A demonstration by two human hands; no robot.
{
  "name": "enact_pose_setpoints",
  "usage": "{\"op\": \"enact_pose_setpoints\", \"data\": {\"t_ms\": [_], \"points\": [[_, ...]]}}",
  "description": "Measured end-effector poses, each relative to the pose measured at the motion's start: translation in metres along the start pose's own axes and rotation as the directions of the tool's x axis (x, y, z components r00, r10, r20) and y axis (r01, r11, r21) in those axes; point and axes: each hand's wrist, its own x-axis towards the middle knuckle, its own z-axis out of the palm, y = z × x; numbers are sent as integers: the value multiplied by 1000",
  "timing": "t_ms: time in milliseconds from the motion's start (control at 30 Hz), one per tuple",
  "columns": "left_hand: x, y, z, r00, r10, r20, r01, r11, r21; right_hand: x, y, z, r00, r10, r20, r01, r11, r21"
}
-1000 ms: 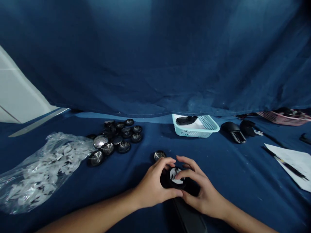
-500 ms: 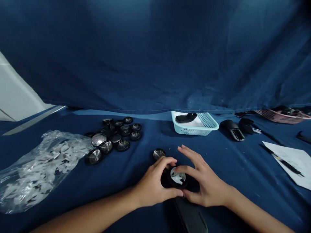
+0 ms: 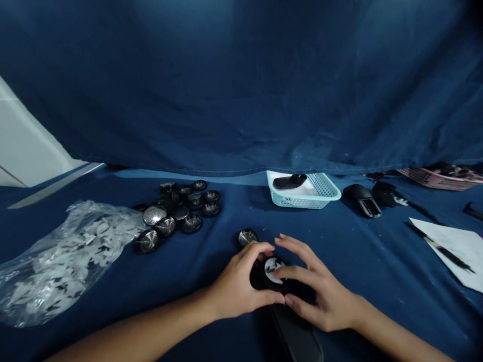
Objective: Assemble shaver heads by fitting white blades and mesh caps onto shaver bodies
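Both hands meet around a round black part [image 3: 281, 287] with a white, black-marked disc [image 3: 270, 266] in its top. My left hand [image 3: 241, 281] curls its thumb and fingers about the part's left side and grips it. Over the right side, my right hand [image 3: 320, 286] has its fingers spread, and the index fingertip touches the disc. Below the hands lies a long black casing [image 3: 298, 334], its upper end hidden. Just beyond my left fingers is a round black cap with a silver mesh face [image 3: 248, 237].
Several similar round caps [image 3: 191, 223] lie at left, beside a clear bag of small white pieces [image 3: 64, 266]. A light blue basket [image 3: 302, 202] holds a black part. At right are a black shell [image 3: 356, 193], white paper [image 3: 464, 251] and a pink basket [image 3: 433, 179]. A blue curtain [image 3: 241, 90] hangs behind.
My right hand has shifted slightly, its thumb moving away from the left thumb. The white disc now sits flatter in the round black part. My left hand keeps its grip.
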Motion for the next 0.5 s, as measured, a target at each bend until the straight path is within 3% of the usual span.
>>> {"op": "enact_pose_setpoints", "data": {"t_ms": [100,200,500], "points": [[1,-2,0,1000,-7,7,7,1000,-20,3,1,-3,996,-64,54,70,990,-123],[1,-2,0,999,-31,13,31,999,-26,9,2,-10,992,-52,111,70,984,-164],[1,-1,2,998,-61,17,62,998,-19,10,4,-17,985,160,68,-164,985,57]]}}
